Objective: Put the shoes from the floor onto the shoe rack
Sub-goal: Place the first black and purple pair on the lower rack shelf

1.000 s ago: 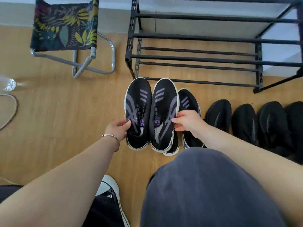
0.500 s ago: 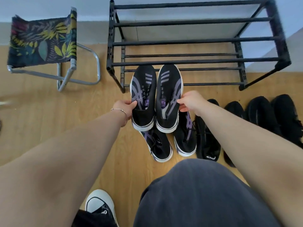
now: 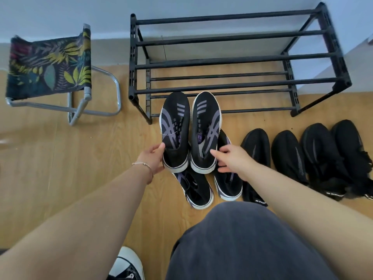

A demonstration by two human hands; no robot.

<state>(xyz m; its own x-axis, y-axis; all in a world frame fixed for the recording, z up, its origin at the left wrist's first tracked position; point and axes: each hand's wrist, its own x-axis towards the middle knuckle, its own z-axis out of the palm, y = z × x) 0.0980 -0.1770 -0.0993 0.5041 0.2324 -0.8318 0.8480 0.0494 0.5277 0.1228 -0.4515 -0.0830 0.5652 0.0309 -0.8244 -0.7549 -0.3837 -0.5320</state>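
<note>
You hold a pair of black-and-purple sneakers side by side, the left sneaker (image 3: pixel 175 131) and the right sneaker (image 3: pixel 205 130), lifted off the floor with their toes at the front bars of the shoe rack (image 3: pixel 232 61). Half a second ago their toes lay over the rack's left end; a second ago they sat lower, with the rack further up the view. Now the pair is a little lower and further right against the front edge, so it is not yet resting on a shelf. Judging by this, the placing step is under way but unfinished, and the rack holds no shoes.

Your left hand (image 3: pixel 153 158) is clamped on the heel side of the left sneaker, thumb over the collar. Your right hand (image 3: pixel 230 158) is looser than before: thumb on the right sneaker's collar, the other fingers spread. I cannot tell whether it has a firm grip.

Below the held pair, a second purple-striped pair (image 3: pixel 201 188) lies on the wood floor (image 3: pixel 60 158), partly hidden by the lifted shoes and your right hand. To the right stand four black shoes (image 3: pixel 314 158); your right forearm covers their heels and the outermost is cut off by the frame edge. Your dark-clothed knee (image 3: pixel 242 239) hides the floor nearest you. A folding stool (image 3: pixel 48 65) stands well to the left of the rack. Which shelf the toes line up with is hard to judge from above.
</note>
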